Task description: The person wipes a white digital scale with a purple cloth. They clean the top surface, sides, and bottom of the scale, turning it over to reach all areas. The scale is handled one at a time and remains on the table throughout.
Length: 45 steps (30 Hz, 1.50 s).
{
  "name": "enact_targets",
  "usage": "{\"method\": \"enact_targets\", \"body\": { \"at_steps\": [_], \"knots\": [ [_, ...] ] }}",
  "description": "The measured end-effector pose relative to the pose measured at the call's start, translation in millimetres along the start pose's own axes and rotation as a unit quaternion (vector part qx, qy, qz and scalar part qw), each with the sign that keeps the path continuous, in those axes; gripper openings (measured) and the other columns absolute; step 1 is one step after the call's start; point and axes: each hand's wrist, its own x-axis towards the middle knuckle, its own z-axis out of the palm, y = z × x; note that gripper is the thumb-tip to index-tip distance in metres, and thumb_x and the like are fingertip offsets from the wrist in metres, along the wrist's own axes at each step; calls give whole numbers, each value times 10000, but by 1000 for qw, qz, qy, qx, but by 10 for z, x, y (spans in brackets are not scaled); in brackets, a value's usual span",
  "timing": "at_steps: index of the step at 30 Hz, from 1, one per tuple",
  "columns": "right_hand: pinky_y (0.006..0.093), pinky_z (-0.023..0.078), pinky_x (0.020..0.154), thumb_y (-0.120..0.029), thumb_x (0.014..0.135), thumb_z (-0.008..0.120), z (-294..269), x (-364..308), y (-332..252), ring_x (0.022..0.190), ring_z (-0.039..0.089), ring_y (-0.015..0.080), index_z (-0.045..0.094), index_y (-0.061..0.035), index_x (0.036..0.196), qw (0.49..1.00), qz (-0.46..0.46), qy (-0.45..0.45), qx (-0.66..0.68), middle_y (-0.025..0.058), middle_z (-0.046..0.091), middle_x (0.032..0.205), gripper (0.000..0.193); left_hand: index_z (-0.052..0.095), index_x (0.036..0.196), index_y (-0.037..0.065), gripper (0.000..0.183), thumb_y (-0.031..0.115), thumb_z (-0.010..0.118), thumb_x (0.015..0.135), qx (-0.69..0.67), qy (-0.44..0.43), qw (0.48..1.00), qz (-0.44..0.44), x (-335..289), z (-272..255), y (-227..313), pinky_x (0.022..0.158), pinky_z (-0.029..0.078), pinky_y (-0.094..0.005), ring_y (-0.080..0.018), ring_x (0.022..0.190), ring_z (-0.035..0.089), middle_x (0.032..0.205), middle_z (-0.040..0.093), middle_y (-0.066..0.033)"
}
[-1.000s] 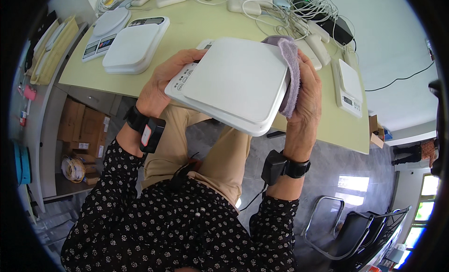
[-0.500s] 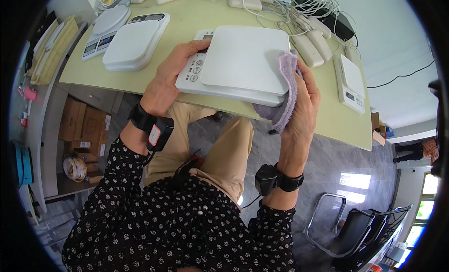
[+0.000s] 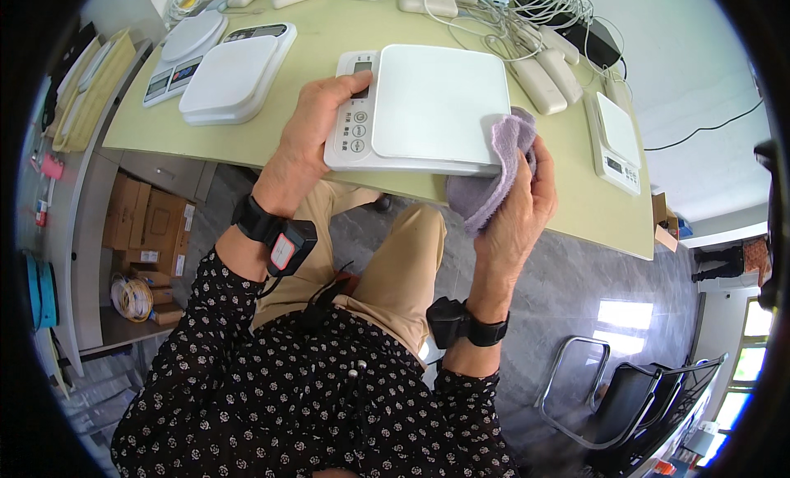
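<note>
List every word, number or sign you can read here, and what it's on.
Scale in the left hand: dark characters beside three round buttons, too small to quote reliably.
Leftmost scale and the white scale beside it: panel marks, too small.
Far-right scale: panel marks, too small.
Cardboard boxes: labels, too small.
No text can be quoted surely.

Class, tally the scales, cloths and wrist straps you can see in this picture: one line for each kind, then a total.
White scales: 4
Purple cloth: 1
Black wrist straps: 2
Total: 7
</note>
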Motion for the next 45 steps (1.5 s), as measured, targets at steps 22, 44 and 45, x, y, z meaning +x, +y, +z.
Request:
{"method": "enact_targets", "body": {
  "at_steps": [22, 44, 45],
  "knots": [
    [288, 544, 888, -23, 1035, 538, 428, -219, 332, 1028, 640, 131, 485, 20, 1439, 991, -9, 101, 85, 77, 642, 1213, 410, 679, 1106, -35, 248, 191, 638, 1011, 35, 88, 987, 130, -191, 186, -236, 622, 626, -276, -140, 723, 736, 926, 735, -70],
    [263, 508, 827, -48, 915, 552, 529, -453, 112, 948, 601, 111, 549, 67, 1351, 996, 41, 24, 69, 56, 650, 1100, 451, 618, 1254, -16, 361, 280, 598, 1049, -50, 27, 985, 165, -474, 408, -367, 890, 576, -323, -162, 1033, 695, 1142, 697, -76],
    [265, 513, 832, -55, 900, 592, 458, -380, 74, 949, 606, 117, 552, 67, 1345, 993, 75, 9, 92, 69, 652, 1125, 463, 622, 1272, -1, 345, 225, 656, 1014, -41, 34, 987, 152, -478, 380, -361, 957, 562, -355, -176, 1077, 689, 1180, 698, -70]
  ]
}}
